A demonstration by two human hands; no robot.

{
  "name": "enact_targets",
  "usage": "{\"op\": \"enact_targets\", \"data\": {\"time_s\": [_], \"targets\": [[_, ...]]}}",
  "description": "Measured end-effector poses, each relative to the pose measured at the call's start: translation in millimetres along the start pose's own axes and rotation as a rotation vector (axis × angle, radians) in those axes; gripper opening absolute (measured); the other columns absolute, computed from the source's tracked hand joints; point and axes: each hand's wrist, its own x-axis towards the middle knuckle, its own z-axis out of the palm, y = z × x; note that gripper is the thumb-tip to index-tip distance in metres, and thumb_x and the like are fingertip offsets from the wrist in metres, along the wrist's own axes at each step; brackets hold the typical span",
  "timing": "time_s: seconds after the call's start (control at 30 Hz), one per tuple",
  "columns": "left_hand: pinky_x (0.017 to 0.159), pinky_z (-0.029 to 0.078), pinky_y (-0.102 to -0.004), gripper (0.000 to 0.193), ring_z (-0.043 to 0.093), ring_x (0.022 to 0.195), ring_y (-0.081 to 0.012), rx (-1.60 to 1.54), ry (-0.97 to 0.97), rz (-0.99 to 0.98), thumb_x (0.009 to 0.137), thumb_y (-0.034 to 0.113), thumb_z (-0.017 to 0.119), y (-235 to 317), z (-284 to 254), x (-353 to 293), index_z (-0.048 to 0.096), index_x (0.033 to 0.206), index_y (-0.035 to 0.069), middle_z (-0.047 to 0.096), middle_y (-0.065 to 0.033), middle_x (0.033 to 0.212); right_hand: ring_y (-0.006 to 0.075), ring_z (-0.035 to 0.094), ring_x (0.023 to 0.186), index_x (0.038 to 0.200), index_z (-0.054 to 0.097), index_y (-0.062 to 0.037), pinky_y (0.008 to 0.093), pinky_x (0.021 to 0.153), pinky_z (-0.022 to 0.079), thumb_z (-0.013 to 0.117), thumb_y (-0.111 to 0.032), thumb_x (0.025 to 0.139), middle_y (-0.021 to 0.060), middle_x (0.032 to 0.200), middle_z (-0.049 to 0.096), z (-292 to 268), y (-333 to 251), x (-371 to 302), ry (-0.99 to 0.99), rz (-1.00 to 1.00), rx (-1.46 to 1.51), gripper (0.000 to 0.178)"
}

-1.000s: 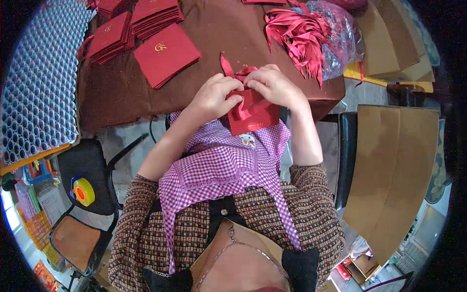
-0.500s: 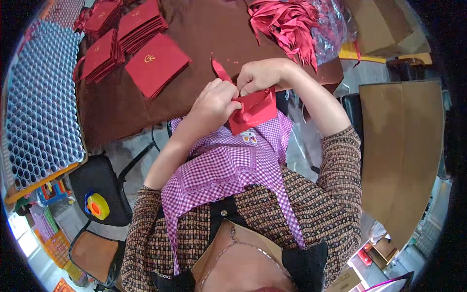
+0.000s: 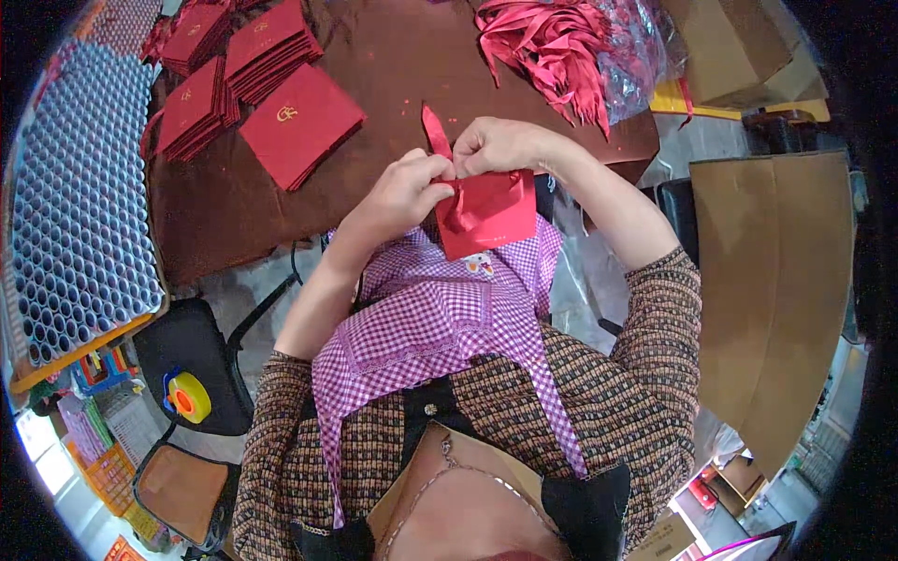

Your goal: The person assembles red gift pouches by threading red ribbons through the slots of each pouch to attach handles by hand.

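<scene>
A small red paper bag [image 3: 500, 217] hangs over my lap at the table's near edge, with a red ribbon running along its upper edge. My left hand [image 3: 404, 194] is closed at the bag's upper left corner, thumb and forefinger pinching the ribbon there. My right hand [image 3: 500, 147] is closed just above the same edge, its fingertips bent down on the ribbon near the left hand. From between the hands a loose ribbon end [image 3: 435, 129] sticks up over the brown tablecloth. Exactly how the fingertips meet the ribbon is partly hidden.
Stacks of flat red bags [image 3: 301, 126] with gold emblems lie at the table's far left. A heap of red ribbons [image 3: 552, 56] spills from clear plastic at the far right. Rows of tubes [image 3: 79, 215] fill the left side. A yellow tape roll [image 3: 189, 397] rests on a black chair.
My left hand has shifted slightly left and my right hand slightly up, drawing a little apart. The loose ribbon end has moved right and up, and the bag faces me more flatly.
</scene>
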Motion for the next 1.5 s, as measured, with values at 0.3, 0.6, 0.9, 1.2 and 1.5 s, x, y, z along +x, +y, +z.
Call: {"op": "enact_targets", "data": {"time_s": [0.3,0.6,0.9,1.2,1.5], "targets": [[0.070,0.047,-0.0322,0.019,0.059,0.076,-0.0202,-0.055,-0.034,-0.126,0.077,0.007,0.066,-11.1,-3.7,3.1,0.060,0.094,0.001,0.058,-0.0101,0.083,0.0133,0.058,0.072,0.086,0.067,0.0023,0.0259,0.073,0.043,0.063,-0.013,0.081,0.0058,0.075,0.064,-50.3,44.1,19.1,0.590,-0.185,0.528,0.017],[0.068,0.047,-0.0267,0.016,0.056,0.074,-0.0117,-0.161,0.067,-0.358,0.083,0.008,0.064,-33.3,9.8,-4.5,0.058,0.095,0.000,0.060,-0.0075,0.080,0.0150,0.062,0.085,0.102,0.066,0.0006,0.0283,0.078,0.048,0.058,-0.015,0.089,0.0079,0.084,0.067,-32.5,48.4,-1.1,0.952,-0.137,0.015,0.022],[0.068,0.048,-0.0281,0.016,0.058,0.074,-0.0135,0.023,0.450,-0.298,0.080,0.005,0.065,-45.2,23.0,0.3,0.058,0.094,0.001,0.061,-0.0097,0.085,0.0320,0.047,0.121,0.118,0.058,-0.0057,0.0459,0.100,0.034,0.073,-0.026,0.073,0.0126,0.122,0.057,38.2,12.9,-60.5,0.691,-0.392,-0.650,0.051],[0.068,0.048,-0.0281,0.025,0.058,0.075,-0.0187,0.080,0.488,-0.228,0.073,-0.002,0.064,-44.7,16.8,11.9,0.059,0.098,0.002,0.056,-0.0103,0.094,0.0443,0.027,0.134,0.137,0.041,-0.0126,0.0562,0.109,0.023,0.075,-0.030,0.069,0.0227,0.145,0.030,98.5,32.1,-57.9,0.478,-0.240,-0.922,0.078],[0.053,0.039,-0.0192,0.018,0.052,0.068,-0.0059,-0.573,0.370,-0.619,0.079,0.001,0.059,-35.7,-4.5,15.1,0.062,0.096,0.004,0.059,0.0001,0.083,0.0362,0.046,0.124,0.129,0.050,-0.0079,0.0532,0.102,0.035,0.054,-0.013,0.077,0.0174,0.134,0.048,67.9,6.9,-71.2,0.545,-0.394,-1.124,0.053]]}}
